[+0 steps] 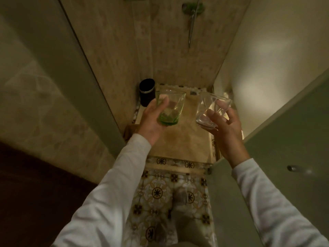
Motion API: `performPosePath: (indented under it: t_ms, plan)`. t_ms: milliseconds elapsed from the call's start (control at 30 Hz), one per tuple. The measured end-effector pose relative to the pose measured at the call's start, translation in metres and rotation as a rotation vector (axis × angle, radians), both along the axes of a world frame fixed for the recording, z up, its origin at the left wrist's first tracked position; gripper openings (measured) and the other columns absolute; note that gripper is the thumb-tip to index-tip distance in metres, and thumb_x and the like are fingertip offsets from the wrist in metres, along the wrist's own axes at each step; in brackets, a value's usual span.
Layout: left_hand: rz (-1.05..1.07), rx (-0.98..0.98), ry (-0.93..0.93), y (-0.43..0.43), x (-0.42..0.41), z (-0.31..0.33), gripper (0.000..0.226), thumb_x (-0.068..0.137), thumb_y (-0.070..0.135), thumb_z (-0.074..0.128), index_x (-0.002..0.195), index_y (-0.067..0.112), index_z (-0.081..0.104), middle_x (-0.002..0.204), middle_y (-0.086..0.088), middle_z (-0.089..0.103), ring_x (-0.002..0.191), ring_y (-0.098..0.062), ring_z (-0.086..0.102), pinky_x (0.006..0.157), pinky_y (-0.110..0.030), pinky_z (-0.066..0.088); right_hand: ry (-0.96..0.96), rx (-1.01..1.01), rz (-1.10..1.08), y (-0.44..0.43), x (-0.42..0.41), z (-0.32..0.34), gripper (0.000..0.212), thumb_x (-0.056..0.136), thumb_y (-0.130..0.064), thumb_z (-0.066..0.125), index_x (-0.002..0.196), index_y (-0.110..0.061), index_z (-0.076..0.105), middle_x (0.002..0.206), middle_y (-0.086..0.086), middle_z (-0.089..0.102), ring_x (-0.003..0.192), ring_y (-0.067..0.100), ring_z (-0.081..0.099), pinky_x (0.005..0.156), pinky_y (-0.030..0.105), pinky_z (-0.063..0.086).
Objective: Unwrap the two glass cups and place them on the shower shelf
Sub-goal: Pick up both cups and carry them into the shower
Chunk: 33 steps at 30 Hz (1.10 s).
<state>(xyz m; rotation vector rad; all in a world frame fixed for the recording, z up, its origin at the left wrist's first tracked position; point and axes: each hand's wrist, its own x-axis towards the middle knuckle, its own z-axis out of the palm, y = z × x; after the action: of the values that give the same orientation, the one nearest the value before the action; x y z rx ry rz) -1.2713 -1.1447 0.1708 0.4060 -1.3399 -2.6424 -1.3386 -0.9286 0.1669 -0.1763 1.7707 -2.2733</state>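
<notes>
Landmark: a black cylindrical tumbler with a silver band (146, 94), standing at the far left corner of the beige shower floor (187, 141), against the speckled wall.

Left hand (152, 122): just right of the black tumbler and nearer the camera. It is clamped on the green-tinted faceted glass cup (170, 107), thumb on the near wall and fingers wrapped behind, showing through the glass.

Green cup: bare glass, held in the air, mouth up and leaning slightly away. Its rim is level with the black tumbler and near it, not touching.

Right hand (227, 131): further right of the black tumbler, beyond the green cup. It grips the clear faceted glass cup (211, 111), thumb across the near side and fingers curled round the far side.

Clear cup: bare glass, in the air, tilted with its rim up and to the right. It is apart from the green cup.

Sleeves: white long sleeves (110, 193) on both arms.

Shower hose (192, 24): metal, hanging on the back wall high above and to the right of the black tumbler.

Door (284, 148): a frosted greenish panel with a small metal knob (292, 168), far right of the black tumbler and nearer the camera.

Outer floor (160, 191): patterned tiles, on the camera's side of the black tumbler.
</notes>
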Motion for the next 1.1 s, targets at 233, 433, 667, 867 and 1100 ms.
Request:
performPosePath:
  t_ms: [233, 433, 667, 867, 1100]
  plan:
    - [0.035, 0.023, 0.012, -0.015, -0.117, -0.005, 0.077, 0.071, 0.040, 0.084, 0.138, 0.013, 0.055, 0.138, -0.013, 0.060, 0.123, -0.030, 0.060, 0.093, -0.046, 0.053, 0.031, 0.018, 0.017, -0.019, -0.104, -0.002, 0.072, 0.070, -0.038, 0.092, 0.132, -0.021, 0.058, 0.113, 0.010, 0.078, 0.107, 0.036, 0.074, 0.093, 0.057, 0.058]
    - [0.146, -0.018, -0.010, -0.029, -0.214, -0.007, 0.066, 0.079, 0.032, 0.076, 0.137, 0.008, 0.054, 0.128, -0.016, 0.065, 0.117, -0.032, 0.063, 0.088, -0.044, 0.057, 0.012, -0.003, 0.026, -0.040, -0.203, 0.006, 0.073, 0.067, -0.034, 0.090, 0.133, -0.022, 0.059, 0.117, 0.006, 0.077, 0.112, 0.029, 0.072, 0.095, 0.053, 0.059]
    - [0.170, -0.014, -0.058, -0.062, -0.288, -0.007, 0.071, 0.081, 0.034, 0.068, 0.142, 0.005, 0.046, 0.143, -0.028, 0.048, 0.136, -0.046, 0.041, 0.112, -0.060, 0.032, 0.015, -0.030, 0.100, -0.074, -0.291, 0.008, 0.069, 0.069, -0.033, 0.091, 0.130, -0.021, 0.061, 0.114, 0.002, 0.078, 0.108, 0.028, 0.074, 0.088, 0.046, 0.062]
    - [0.159, 0.038, -0.011, -0.104, -0.357, -0.019, 0.065, 0.083, 0.031, 0.069, 0.141, 0.009, 0.049, 0.143, -0.020, 0.053, 0.133, -0.039, 0.049, 0.113, -0.061, 0.032, 0.016, 0.001, 0.109, -0.115, -0.369, -0.010, 0.063, 0.069, -0.045, 0.092, 0.125, -0.033, 0.065, 0.114, 0.000, 0.079, 0.105, 0.028, 0.076, 0.082, 0.045, 0.062]
    - [0.164, 0.033, 0.034, -0.184, -0.480, -0.017, 0.080, 0.072, 0.036, 0.083, 0.140, 0.009, 0.051, 0.137, -0.018, 0.059, 0.126, -0.036, 0.056, 0.096, -0.048, 0.053, 0.040, 0.054, 0.134, -0.198, -0.491, -0.016, 0.065, 0.072, -0.048, 0.090, 0.129, -0.032, 0.064, 0.119, 0.006, 0.077, 0.108, 0.028, 0.074, 0.079, 0.036, 0.061]
